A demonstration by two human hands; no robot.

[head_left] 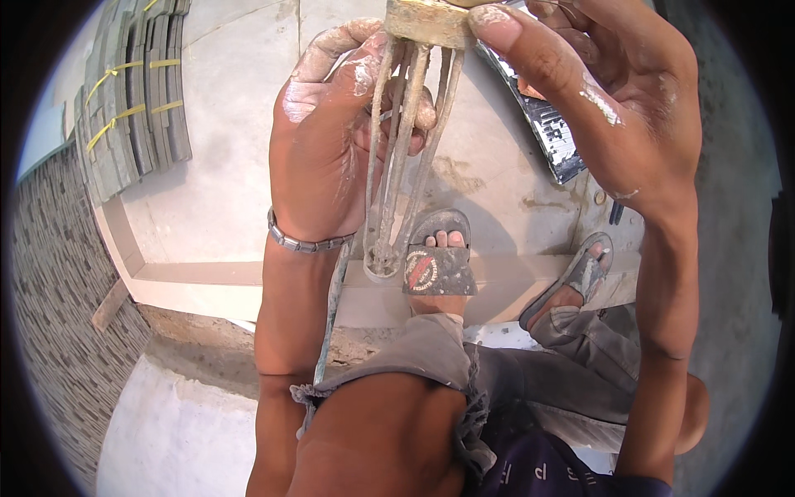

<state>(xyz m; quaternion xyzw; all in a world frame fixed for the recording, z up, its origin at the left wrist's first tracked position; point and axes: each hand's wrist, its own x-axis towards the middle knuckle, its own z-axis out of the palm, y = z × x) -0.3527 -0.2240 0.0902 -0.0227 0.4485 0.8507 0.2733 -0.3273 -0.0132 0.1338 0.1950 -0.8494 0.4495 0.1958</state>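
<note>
A cage-like tool (406, 124), crusted with grey mortar, hangs upright in front of me. Several thin rods run from its thick round collar (426, 25) at the top to a small ring at the lower end. My left hand (327, 153), streaked with white and wearing a bracelet, closes around the rods just under the collar. At the collar's right side sits the thumb of my right hand (633, 108), its fingers bent at the upper edge of the picture. What those fingers touch is partly cut off. The tool's lower ring is above my sandalled foot (439, 257).
Grey slabs (137, 103) bound with yellow straps are stacked at the far left. A dark, white-smeared panel (556, 137) lies behind my right hand. Below runs a raised ledge (207, 273), with a thin cord (333, 315) by my left forearm. A strip-patterned surface (58, 248) lies left.
</note>
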